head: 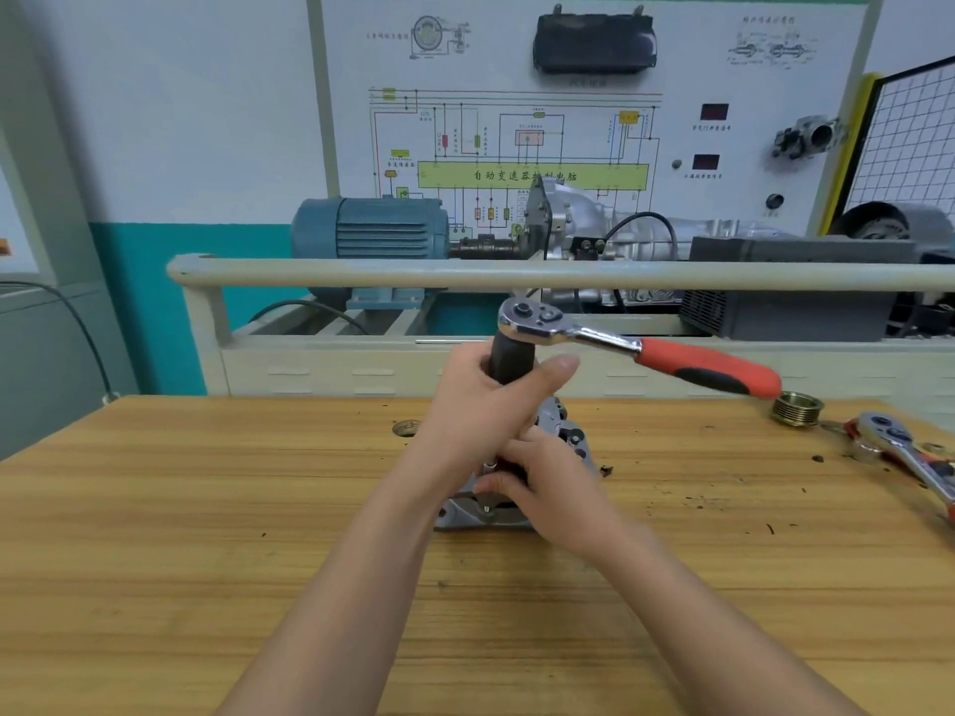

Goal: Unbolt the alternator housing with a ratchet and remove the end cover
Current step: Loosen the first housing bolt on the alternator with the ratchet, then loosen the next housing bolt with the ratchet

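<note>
Because the ratchet point(537, 320) stands on a tall dark socket point(509, 361) rising from the alternator point(486, 511), the socket is clasped by the left grip point(480, 400), fingers curled round it, probably to keep it seated on a bolt. The alternator, near the middle of the table point(206, 509), is steadied by the right grip point(548, 483), whose fingers wrap its housing. The orange handle point(708, 366) is left free. A second ratchet point(899, 447) and a pulley point(797, 408) lie toward the far right edge.
</note>
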The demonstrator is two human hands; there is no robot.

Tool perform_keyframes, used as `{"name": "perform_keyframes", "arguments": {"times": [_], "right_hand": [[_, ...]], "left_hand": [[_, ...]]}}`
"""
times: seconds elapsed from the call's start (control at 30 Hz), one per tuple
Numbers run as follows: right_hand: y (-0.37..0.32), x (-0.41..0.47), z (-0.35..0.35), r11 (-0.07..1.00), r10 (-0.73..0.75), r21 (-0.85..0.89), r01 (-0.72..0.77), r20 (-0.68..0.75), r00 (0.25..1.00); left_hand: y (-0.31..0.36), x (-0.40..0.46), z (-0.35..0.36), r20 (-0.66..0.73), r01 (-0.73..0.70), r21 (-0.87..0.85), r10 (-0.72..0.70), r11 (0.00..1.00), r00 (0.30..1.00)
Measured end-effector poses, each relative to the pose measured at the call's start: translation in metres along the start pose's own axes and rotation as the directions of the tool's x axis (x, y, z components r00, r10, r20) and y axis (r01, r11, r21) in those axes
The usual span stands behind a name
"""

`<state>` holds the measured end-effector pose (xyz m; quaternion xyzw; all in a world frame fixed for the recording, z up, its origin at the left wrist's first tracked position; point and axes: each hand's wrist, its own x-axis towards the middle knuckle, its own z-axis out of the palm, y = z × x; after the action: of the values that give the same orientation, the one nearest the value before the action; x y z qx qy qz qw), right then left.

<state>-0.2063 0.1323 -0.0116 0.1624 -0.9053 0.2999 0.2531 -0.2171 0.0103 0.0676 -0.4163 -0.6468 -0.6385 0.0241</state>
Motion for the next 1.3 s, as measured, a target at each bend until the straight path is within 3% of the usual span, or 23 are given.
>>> {"name": "perform_keyframes", "arguments": {"times": [0.13, 0.3, 0.5, 0.6, 0.83, 1.1, 1.2, 1.3], "right_hand": [[-0.009, -0.003, -0.001, 0.998, -0.049, 0.028, 0.051, -0.043, 0.998], [-0.015, -0.003, -0.008, 0.989, -0.077, 0.129, 0.077, -0.007, 0.997], [-0.002, -0.003, 0.000, 0.987, -0.039, 0.153, 0.049, -0.071, 0.997], [0.001, -0.001, -0.003, 0.992, -0.051, 0.114, 0.060, -0.077, 0.996], [-0.004, 0.003, -0.012, 0.981, -0.022, 0.192, 0.014, 0.038, 0.999], [-0.007, 0.003, -0.007, 0.994, -0.015, 0.106, 0.030, -0.141, 0.990], [-0.005, 0.002, -0.005, 0.994, -0.015, 0.106, 0.028, -0.125, 0.992], [-0.004, 0.002, -0.006, 0.989, 0.015, 0.146, -0.004, -0.075, 0.997]], "left_hand": [[-0.013, -0.014, 0.007, -0.087, 0.149, 0.107, -0.140, 0.983, 0.986], [-0.016, -0.014, 0.009, -0.126, 0.156, 0.076, -0.145, 0.985, 0.981], [-0.014, -0.012, -0.001, 0.031, 0.151, 0.105, -0.155, 0.983, 0.987], [-0.006, -0.013, -0.015, 0.224, 0.134, 0.074, -0.147, 0.988, 0.963], [0.007, -0.016, -0.037, 0.387, 0.101, 0.063, -0.118, 0.993, 0.915], [0.013, -0.012, -0.037, 0.282, -0.016, 0.159, -0.029, 0.987, 0.959], [0.013, -0.011, -0.036, 0.212, -0.042, 0.162, 0.006, 0.986, 0.977], [0.015, -0.010, -0.036, 0.235, -0.055, 0.154, 0.017, 0.986, 0.972]]}}
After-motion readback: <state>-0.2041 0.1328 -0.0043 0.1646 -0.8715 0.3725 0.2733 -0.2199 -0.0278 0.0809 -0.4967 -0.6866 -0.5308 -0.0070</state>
